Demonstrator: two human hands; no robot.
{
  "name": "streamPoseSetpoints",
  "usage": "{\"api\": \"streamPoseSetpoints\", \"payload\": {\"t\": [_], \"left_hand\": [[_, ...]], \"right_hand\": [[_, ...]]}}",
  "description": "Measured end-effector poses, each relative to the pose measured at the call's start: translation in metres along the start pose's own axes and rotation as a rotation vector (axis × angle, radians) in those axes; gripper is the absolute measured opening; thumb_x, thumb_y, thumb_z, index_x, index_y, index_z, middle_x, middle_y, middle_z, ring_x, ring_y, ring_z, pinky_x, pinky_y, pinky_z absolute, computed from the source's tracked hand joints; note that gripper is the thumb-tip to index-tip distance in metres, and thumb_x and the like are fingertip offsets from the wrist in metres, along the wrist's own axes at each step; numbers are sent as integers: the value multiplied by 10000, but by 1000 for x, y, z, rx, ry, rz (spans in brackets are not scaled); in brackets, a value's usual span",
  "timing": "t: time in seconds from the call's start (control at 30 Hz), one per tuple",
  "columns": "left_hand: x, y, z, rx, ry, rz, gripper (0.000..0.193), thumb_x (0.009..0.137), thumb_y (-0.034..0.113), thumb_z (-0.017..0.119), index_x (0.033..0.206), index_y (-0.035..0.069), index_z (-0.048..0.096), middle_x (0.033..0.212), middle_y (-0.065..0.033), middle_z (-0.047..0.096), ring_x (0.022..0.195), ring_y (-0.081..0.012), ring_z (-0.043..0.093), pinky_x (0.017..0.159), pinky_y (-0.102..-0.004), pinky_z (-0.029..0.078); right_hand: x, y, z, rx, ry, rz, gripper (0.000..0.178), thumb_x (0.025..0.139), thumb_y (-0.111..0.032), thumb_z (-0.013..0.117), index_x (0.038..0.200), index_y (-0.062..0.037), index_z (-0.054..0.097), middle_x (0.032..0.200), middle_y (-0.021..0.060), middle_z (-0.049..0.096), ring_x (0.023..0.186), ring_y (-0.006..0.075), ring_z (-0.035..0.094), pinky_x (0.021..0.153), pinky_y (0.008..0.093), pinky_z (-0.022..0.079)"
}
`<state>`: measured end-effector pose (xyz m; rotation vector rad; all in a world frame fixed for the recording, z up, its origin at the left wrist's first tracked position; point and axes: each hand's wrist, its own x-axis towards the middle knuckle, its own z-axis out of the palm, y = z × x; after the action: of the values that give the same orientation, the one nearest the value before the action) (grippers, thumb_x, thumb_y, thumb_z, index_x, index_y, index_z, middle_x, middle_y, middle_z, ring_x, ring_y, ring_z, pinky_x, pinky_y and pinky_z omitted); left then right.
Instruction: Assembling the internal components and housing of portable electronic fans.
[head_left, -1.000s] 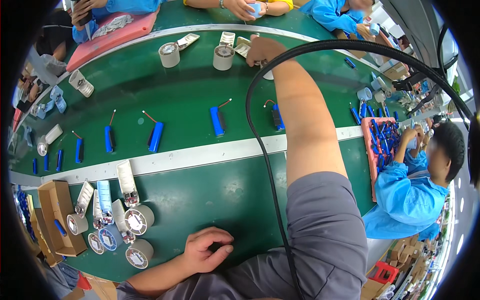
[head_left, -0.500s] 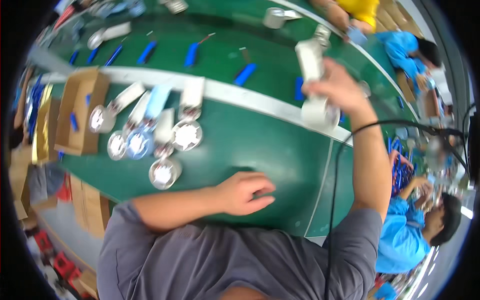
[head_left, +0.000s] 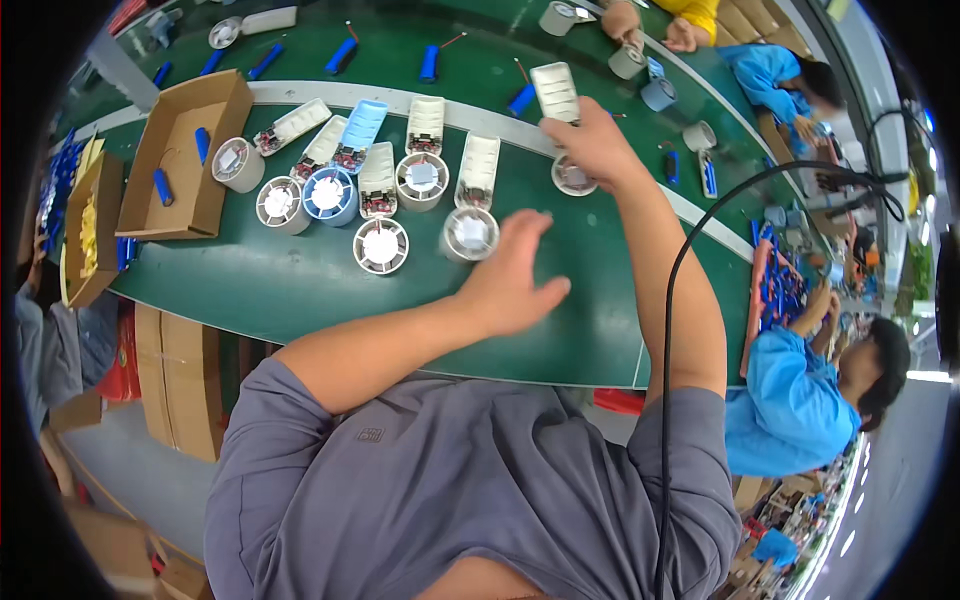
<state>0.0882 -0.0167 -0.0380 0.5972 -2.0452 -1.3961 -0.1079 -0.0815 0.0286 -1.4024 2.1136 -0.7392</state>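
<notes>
My right hand [head_left: 597,150], at the pale rail across the green table, grips a white handheld fan body [head_left: 556,92]. Its ribbed open handle points away from me, and its round head [head_left: 575,177] hangs below my fingers. My left hand [head_left: 510,275] is open, slightly blurred, fingers apart, just right of another white fan body's round head [head_left: 470,233]. That one's open handle [head_left: 478,170] shows a small circuit board. Further left lie several similar white fan bodies [head_left: 422,180] and a blue one [head_left: 330,193], heads toward me.
A cardboard box [head_left: 135,222] with blue batteries stands at the left. Beyond the rail [head_left: 390,97], blue wired batteries [head_left: 429,64] lie spaced along the green surface. A black cable [head_left: 672,330] hangs before my right arm. Co-workers in blue [head_left: 790,400] sit at the right.
My right hand has moved left with a white fan body. Another fan body now lies beside my left hand, which has moved farther forward. The view has shifted.
</notes>
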Motion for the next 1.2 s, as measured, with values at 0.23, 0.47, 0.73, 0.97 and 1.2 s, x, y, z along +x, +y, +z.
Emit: {"api": "streamPoseSetpoints", "payload": {"t": [0.23,0.47,0.73,0.97,1.2], "left_hand": [[11,15,-30,-770,165,-531,579,896,437,512,1262,1,404,1192,-143,494,1038,-243,515,827,-378,448],[17,15,-29,-761,-675,-718,684,836,618,494,1112,-7,532,963,-120,622,764,-198,622,633,-323,501],[22,23,12,-835,-454,-674,530,827,558,564,957,46,531,771,-49,569,587,-114,550,437,-244,408],[44,14,27,-875,-303,-745,444,923,463,463,1052,42,514,804,-64,585,635,-139,575,526,-290,511],[54,-1,26,-1008,-361,-727,515,944,494,365,1160,38,473,839,-97,592,656,-182,589,583,-339,523]], "right_hand": [[-113,5,-18,-518,-90,-207,293,696,-132,631,951,-5,562,838,199,593,888,370,584,786,417,460],[-180,-21,25,-956,-190,-491,323,718,-172,631,1007,-26,627,1112,176,542,1187,388,403,1007,560,291],[-177,5,11,-776,187,-537,632,655,-269,710,1206,-26,519,1226,194,487,1232,404,354,1002,555,302],[-120,77,-86,-15,460,-119,291,760,-127,603,1029,-17,619,935,158,653,844,293,631,749,374,500],[8,206,-130,-477,655,229,255,775,-175,574,999,-91,662,971,136,660,878,310,628,794,378,503]]}}
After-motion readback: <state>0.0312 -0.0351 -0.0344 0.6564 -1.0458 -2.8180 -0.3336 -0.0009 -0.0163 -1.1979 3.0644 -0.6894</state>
